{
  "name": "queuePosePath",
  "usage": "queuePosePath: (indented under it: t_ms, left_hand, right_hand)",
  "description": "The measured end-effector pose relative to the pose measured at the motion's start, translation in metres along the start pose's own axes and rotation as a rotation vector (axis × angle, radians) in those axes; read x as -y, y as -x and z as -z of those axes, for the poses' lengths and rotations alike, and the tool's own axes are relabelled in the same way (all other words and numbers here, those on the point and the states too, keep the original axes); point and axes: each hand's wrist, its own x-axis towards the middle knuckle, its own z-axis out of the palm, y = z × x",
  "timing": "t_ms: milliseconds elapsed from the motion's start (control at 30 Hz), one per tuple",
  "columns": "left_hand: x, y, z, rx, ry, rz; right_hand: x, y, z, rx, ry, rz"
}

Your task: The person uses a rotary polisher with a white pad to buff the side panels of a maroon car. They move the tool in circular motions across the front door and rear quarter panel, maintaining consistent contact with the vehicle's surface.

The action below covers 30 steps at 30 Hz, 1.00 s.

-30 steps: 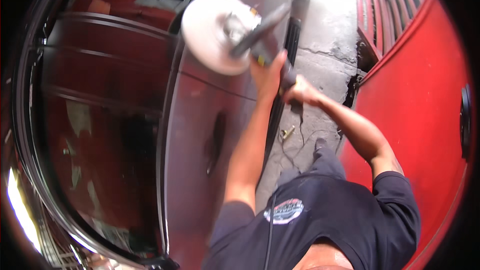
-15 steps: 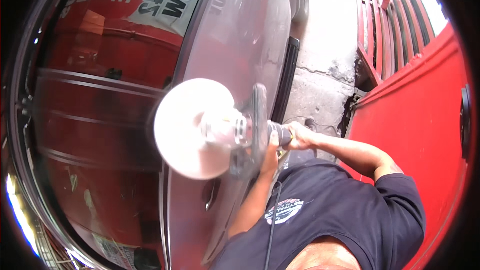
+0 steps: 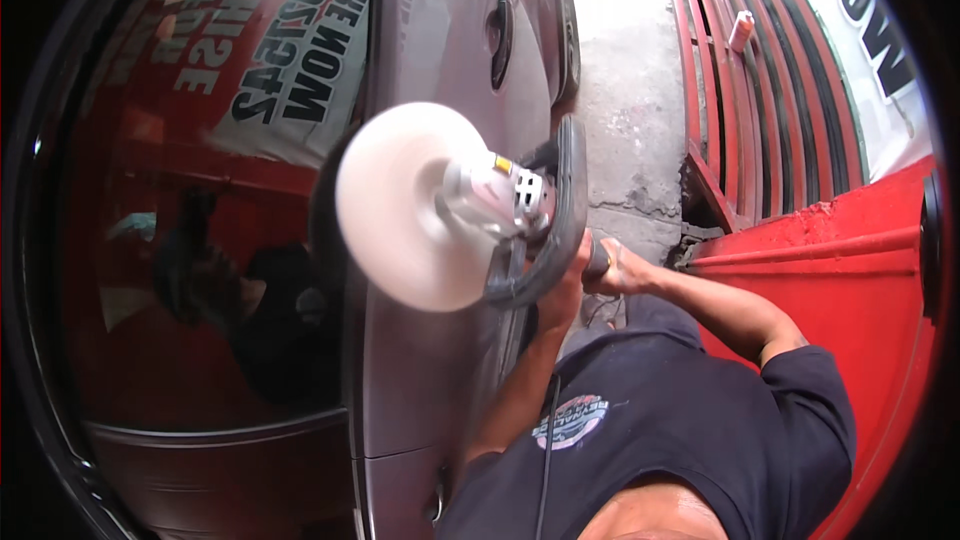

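A car polisher (image 3: 500,198) with a big round white pad (image 3: 400,210) is held across the front of my body. My right hand (image 3: 618,268) is closed round the rear end of its dark grip. Just ahead of it, my left hand (image 3: 570,285) wraps the polisher's body, partly hidden behind the black loop handle (image 3: 570,205). The pad looks smeared, as if spinning. It stands against the side of a dark shiny car door (image 3: 410,370), by the lower edge of the window (image 3: 250,340). Whether it touches the paint is hidden.
A black cord (image 3: 545,440) hangs down over my dark shirt. To the right stand a red wall (image 3: 820,290) and red slatted bars (image 3: 740,90), with a small orange-red bottle (image 3: 741,30) on them. Cracked concrete (image 3: 630,120) runs between car and bars. A door handle (image 3: 501,40) juts out further along.
The polisher has moved up and to the right in view, and its loop handle is tilted more. Both hands keep hold. The view along the car has shifted, showing different window reflections.
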Motion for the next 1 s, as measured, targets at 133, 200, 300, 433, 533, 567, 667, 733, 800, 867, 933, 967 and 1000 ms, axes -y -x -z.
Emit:
queuePosePath:
  t_ms: [133,200,300,433,533,567,667,733,800,867,933,967,1000]
  left_hand:
    - [-0.039,-0.051,-0.03,-0.083,-0.032,-0.214]
    - [-0.058,-0.075,-0.04,-0.135,-0.086,-0.292]
    - [-0.068,-0.117,-0.061,-0.143,-0.121,-0.146]
    - [-0.095,-0.177,-0.109,-0.181,-0.171,-0.244]
    - [-0.085,-0.237,-0.128,-0.286,-0.019,-0.257]
    - [-0.078,-0.255,-0.117,-0.314,-0.018,-0.313]
    - [-0.1,-0.268,-0.102,-0.29,0.05,-0.273]
    - [-0.104,-0.262,-0.11,-0.262,0.073,-0.288]
    - [-0.112,-0.256,-0.114,-0.22,0.097,-0.254]
    - [-0.111,-0.251,-0.113,-0.204,0.077,-0.232]
    - [-0.101,-0.255,-0.109,-0.171,0.075,-0.22]
    - [-0.09,-0.249,-0.109,-0.164,0.09,-0.198]
    - [-0.09,-0.25,-0.108,-0.101,0.029,-0.195]
  right_hand:
    - [0.002,-0.041,0.05,0.02,0.006,-0.01]
    - [0.01,-0.063,0.063,-0.03,-0.056,0.145]
    - [0.005,-0.092,0.098,0.014,-0.06,0.034]
    - [0.007,-0.122,0.16,-0.025,-0.218,0.047]
    - [0.012,-0.164,0.2,0.0,-0.157,0.153]
    - [0.02,-0.18,0.2,0.08,-0.156,0.193]
    - [0.045,-0.184,0.185,-0.037,-0.225,0.179]
    - [0.052,-0.178,0.187,-0.046,-0.285,0.197]
    - [0.052,-0.171,0.177,-0.082,-0.33,0.197]
    - [0.053,-0.163,0.179,-0.062,-0.318,0.192]
    - [0.049,-0.161,0.184,-0.102,-0.251,0.231]
    - [0.038,-0.158,0.183,-0.121,-0.188,0.28]
    - [0.032,-0.16,0.181,-0.16,-0.207,0.331]
